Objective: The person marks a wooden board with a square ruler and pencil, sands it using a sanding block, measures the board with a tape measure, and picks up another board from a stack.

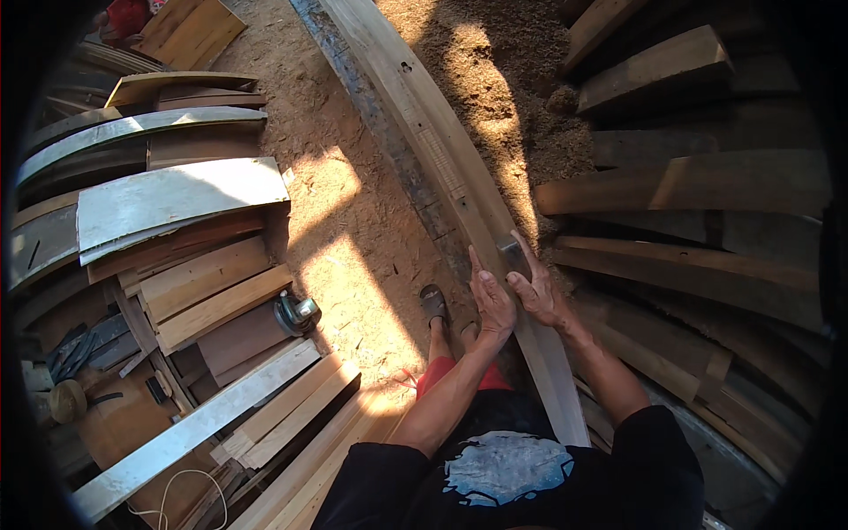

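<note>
Both hands work a long plank [442, 150] lying over the sawdust floor [344, 230]. The left hand [491, 300] presses flat and open on it, while the right hand [536, 287] pinches a small metal tool [512, 252] against its face. This looks like marking or scraping; the next stroke needs steady pressure along the plank.

Two bare hands: left hand [491, 299] and right hand [537, 287], both on one long pale wooden beam [446, 155] running up the middle. One small grey metal block [512, 250] on that beam between the hands. One dark sandalled foot [434, 303] on the sawdust floor [344, 221]. One round green-grey power tool [296, 313] at the edge of the left stack. Two grey-white weathered curved boards [172, 199] on top of the left pile. One thin white cord [177, 495], looped, bottom left. Brown planks on the right [689, 181]: at least six, exact count cannot be told in the shadow.
</note>
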A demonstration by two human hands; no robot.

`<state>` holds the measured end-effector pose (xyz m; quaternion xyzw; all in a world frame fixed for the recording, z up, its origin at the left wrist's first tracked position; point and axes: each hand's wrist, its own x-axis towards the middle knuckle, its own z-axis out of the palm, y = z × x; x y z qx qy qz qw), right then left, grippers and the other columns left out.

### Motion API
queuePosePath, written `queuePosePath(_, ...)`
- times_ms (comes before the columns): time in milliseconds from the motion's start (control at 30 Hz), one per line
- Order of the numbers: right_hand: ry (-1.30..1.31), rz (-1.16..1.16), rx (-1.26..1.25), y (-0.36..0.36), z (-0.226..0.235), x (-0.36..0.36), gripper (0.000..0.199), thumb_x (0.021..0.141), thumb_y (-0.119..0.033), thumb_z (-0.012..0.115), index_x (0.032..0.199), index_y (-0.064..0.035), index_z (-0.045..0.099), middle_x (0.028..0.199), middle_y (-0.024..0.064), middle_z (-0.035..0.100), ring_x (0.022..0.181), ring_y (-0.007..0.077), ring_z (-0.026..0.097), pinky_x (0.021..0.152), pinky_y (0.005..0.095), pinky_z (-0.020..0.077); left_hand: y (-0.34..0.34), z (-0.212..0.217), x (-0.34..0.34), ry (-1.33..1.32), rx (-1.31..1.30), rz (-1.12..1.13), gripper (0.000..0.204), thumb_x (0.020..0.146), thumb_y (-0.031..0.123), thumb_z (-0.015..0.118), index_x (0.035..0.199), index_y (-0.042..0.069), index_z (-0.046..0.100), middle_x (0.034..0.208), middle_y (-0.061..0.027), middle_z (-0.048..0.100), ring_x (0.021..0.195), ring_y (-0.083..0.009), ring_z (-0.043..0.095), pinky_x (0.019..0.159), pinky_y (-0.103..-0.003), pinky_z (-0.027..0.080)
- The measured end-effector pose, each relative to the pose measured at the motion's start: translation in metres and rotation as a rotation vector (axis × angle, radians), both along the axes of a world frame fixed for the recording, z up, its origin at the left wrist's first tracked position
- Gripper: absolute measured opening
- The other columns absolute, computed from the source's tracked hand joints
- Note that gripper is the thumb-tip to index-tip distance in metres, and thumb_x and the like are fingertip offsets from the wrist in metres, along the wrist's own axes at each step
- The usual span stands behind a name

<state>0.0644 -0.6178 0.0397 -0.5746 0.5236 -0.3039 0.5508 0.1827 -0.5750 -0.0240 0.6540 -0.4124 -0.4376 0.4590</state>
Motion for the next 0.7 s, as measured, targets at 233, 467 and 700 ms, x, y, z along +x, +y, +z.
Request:
queuePosePath(233,-0.04,-0.046,-0.237,-0.097,-0.03,0.038,0.09,0.103,-0.059,0.053,0.165,0.0,0.024,0.16,0.0287,0.042,0.152,0.0388,0.037,0.124,0.0428,0.0283,-0.002,-0.002,0.0,0.008,-0.039,0.012,0.076,0.113,0.051,0.022,0.163,-0.007,0.023,0.158,-0.0302,0.044,0.143,-0.0407,0.049,0.118,-0.043,0.038)
queuePosePath(467,0.035,0.02,-0.124,-0.093,-0.019,0.03,0.097,0.101,-0.067,0.052,0.166,-0.0023,0.02,0.168,0.0286,0.029,0.158,0.0389,0.027,0.128,0.0446,0.0228,0.028,0.01,-0.005,0.035,0.04,-0.111,0.075,0.113,0.047,0.027,0.165,-0.004,0.015,0.169,-0.0286,0.025,0.152,-0.0402,0.036,0.123,-0.042,0.031)
queuePosePath(700,0.032,0.029,0.007,0.023,-0.008,-0.016,0.093,0.102,-0.062,0.053,0.166,-0.0014,0.022,0.166,0.0286,0.033,0.156,0.0387,0.029,0.127,0.044,0.0236,0.06,0.013,-0.022,-0.053,0.045,-0.07,0.074,0.113,0.045,0.03,0.164,-0.006,0.015,0.161,-0.0319,0.037,0.146,-0.0446,0.042,0.121,-0.046,0.033)
